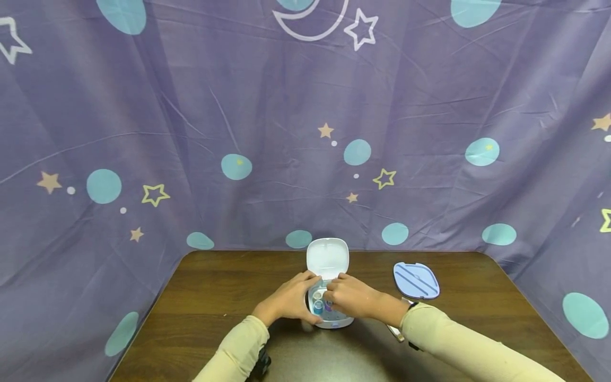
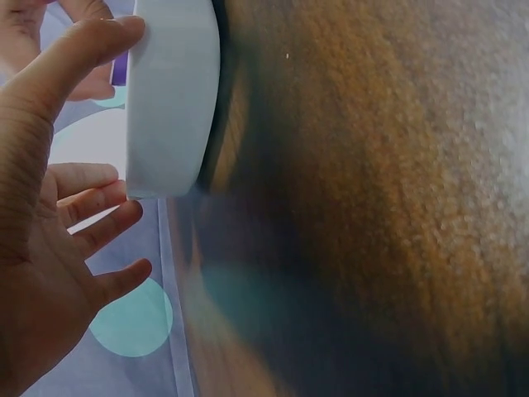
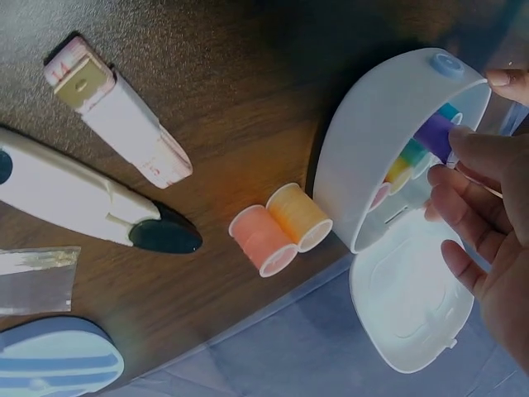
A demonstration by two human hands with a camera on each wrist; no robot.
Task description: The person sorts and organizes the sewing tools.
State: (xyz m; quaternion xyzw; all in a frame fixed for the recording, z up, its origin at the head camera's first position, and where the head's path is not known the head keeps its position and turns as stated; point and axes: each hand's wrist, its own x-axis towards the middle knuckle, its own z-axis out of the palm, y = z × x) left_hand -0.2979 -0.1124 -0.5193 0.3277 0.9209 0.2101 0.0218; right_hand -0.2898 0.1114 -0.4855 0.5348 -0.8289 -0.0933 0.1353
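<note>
A white sewing box (image 1: 335,323) stands on the table with its lid (image 1: 327,256) raised at the back. My left hand (image 1: 292,300) holds the box at its left side, thumb at the front rim and fingers toward the rear corner. Over the opening, my right hand (image 1: 353,298) pinches a purple thread spool (image 3: 434,137) between thumb and fingers. The spool is partly inside the box, among blue, green, yellow and pink spools. In the head view, a blue spool (image 1: 318,306) shows in the left part of the box.
Beside the box lie a coral thread spool (image 3: 263,241) and an orange one (image 3: 299,217). Farther right are a folded tape measure (image 3: 128,124), a white tool with a dark cap (image 3: 91,194), a small clear bag (image 3: 37,285) and a blue slotted tray (image 1: 416,280). A patterned curtain (image 1: 286,132) hangs behind.
</note>
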